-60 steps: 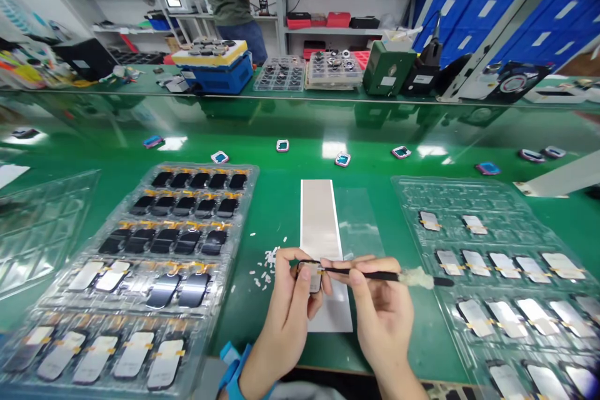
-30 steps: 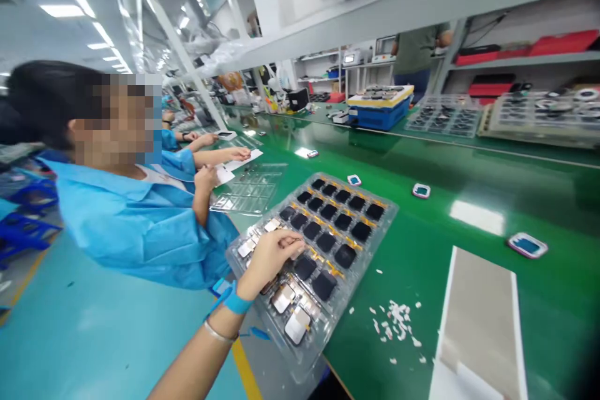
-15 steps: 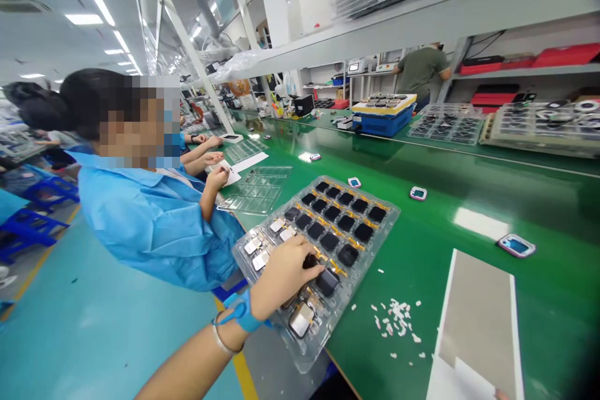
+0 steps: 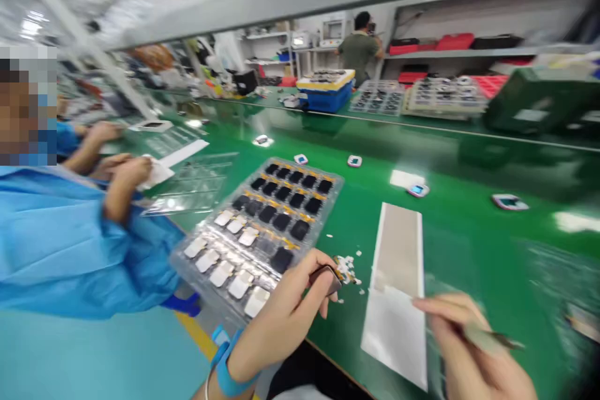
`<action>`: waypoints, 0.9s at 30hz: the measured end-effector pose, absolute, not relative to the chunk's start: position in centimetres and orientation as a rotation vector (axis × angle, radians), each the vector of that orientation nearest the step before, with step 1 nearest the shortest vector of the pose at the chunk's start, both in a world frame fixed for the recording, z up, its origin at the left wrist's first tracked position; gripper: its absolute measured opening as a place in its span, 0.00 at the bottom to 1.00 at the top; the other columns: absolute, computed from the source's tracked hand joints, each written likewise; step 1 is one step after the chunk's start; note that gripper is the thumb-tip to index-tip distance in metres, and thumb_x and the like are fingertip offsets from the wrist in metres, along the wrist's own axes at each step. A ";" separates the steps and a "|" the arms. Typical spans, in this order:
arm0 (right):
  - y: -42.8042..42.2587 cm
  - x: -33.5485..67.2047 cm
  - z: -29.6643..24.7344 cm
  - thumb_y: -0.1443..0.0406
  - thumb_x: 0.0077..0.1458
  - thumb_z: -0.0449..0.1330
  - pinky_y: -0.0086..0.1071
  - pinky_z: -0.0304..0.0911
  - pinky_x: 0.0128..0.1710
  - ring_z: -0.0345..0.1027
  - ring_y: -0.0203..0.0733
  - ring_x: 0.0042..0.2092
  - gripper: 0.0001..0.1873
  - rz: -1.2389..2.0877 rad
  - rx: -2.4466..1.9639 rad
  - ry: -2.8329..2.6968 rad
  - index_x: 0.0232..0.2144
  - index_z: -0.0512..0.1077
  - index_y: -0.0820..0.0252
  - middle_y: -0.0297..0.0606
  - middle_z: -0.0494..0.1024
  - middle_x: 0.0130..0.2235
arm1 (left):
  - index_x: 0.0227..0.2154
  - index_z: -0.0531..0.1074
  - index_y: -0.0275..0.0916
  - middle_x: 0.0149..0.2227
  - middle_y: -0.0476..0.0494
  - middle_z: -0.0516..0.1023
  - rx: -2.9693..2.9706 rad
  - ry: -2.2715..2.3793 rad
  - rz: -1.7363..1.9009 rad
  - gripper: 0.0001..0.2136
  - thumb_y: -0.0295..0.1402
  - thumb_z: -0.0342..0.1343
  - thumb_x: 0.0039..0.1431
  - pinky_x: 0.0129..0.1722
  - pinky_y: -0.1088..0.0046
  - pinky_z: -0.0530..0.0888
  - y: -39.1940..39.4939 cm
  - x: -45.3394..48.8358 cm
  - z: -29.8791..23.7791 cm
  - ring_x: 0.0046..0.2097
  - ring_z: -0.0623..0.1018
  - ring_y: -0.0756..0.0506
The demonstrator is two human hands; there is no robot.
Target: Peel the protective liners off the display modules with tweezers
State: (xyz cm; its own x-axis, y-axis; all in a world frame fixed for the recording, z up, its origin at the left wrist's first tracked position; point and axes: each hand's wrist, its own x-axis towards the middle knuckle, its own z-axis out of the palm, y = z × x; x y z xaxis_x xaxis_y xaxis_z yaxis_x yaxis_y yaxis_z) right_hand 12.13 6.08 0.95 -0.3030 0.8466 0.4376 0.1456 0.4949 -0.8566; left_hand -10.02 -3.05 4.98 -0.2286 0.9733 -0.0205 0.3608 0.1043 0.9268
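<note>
Ahead of the left hand (image 4: 281, 319) along the green counter (image 4: 469, 250): screen tray (image 4: 309, 169), white strip (image 4: 398, 281), far shelves (image 4: 435, 53). Hands apart; left pinches dark part (image 4: 325, 278), right hand (image 4: 478, 350) holds slim tool (image 4: 492, 340).

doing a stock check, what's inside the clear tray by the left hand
The clear plastic tray holds rows of black panels at the far end and white-backed panels nearer, with orange tape strips beside them. The left hand covers the near corner, hiding those cells.
</note>
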 end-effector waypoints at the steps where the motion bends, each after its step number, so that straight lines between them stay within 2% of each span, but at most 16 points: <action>1: 5.7 11.6 1.7 0.65 0.63 0.60 0.31 0.65 0.25 0.68 0.40 0.32 0.05 0.838 -0.825 -1.852 0.39 0.77 0.54 0.40 0.72 0.36 | 0.41 0.66 0.43 0.31 0.52 0.73 1.242 1.573 1.186 0.09 0.40 0.44 0.74 0.32 0.78 0.71 -2.9 -9.0 4.6 0.29 0.75 0.52; 3: 5.3 10.3 2.9 0.69 0.61 0.61 0.28 0.64 0.22 0.68 0.36 0.27 0.09 0.716 -0.730 -1.995 0.43 0.75 0.54 0.37 0.73 0.35 | 0.39 0.67 0.42 0.31 0.52 0.73 1.157 1.448 1.243 0.08 0.40 0.50 0.71 0.31 0.78 0.70 -2.2 -7.7 3.7 0.29 0.74 0.52; 5: 5.3 9.2 3.5 0.73 0.60 0.61 0.29 0.70 0.29 0.74 0.38 0.33 0.11 0.565 -0.713 -2.068 0.45 0.74 0.57 0.40 0.75 0.38 | 0.37 0.69 0.41 0.29 0.53 0.72 1.156 1.407 1.266 0.08 0.39 0.52 0.70 0.30 0.79 0.70 -1.5 -7.0 2.9 0.28 0.74 0.52; 7: 5.4 8.7 3.6 0.75 0.60 0.61 0.29 0.71 0.33 0.76 0.39 0.35 0.11 0.449 -0.695 -2.076 0.44 0.74 0.59 0.41 0.77 0.38 | 0.36 0.70 0.41 0.27 0.54 0.71 1.163 1.390 1.299 0.07 0.38 0.53 0.69 0.28 0.79 0.70 -0.8 -6.6 2.1 0.25 0.72 0.53; 13: 5.3 9.5 3.1 0.76 0.60 0.61 0.30 0.71 0.32 0.77 0.40 0.36 0.10 0.274 -0.641 -2.134 0.44 0.75 0.64 0.44 0.80 0.38 | 0.34 0.71 0.39 0.22 0.56 0.68 1.107 1.358 1.392 0.06 0.34 0.55 0.67 0.21 0.82 0.66 0.1 -6.0 1.1 0.19 0.69 0.55; 18: 5.9 9.5 2.6 0.75 0.63 0.58 0.33 0.72 0.31 0.78 0.42 0.34 0.11 0.191 -0.689 -2.242 0.46 0.75 0.65 0.45 0.81 0.40 | 0.36 0.74 0.39 0.23 0.54 0.71 1.165 1.383 1.367 0.06 0.35 0.55 0.67 0.24 0.80 0.69 0.2 -6.3 0.9 0.22 0.71 0.53; 23: 5.8 9.3 2.7 0.73 0.66 0.54 0.32 0.71 0.32 0.77 0.40 0.34 0.10 0.199 -0.742 -2.281 0.45 0.74 0.64 0.42 0.81 0.39 | 0.37 0.76 0.40 0.25 0.53 0.75 1.245 1.452 1.293 0.06 0.35 0.56 0.65 0.26 0.78 0.69 0.0 -6.5 0.5 0.24 0.73 0.52; 27: 5.8 8.9 2.9 0.73 0.66 0.50 0.31 0.65 0.26 0.72 0.39 0.30 0.12 0.172 -0.762 -2.377 0.39 0.73 0.64 0.41 0.79 0.35 | 0.35 0.77 0.41 0.23 0.54 0.73 1.246 1.559 1.322 0.05 0.34 0.57 0.63 0.30 0.77 0.69 -0.2 -6.3 0.5 0.25 0.72 0.50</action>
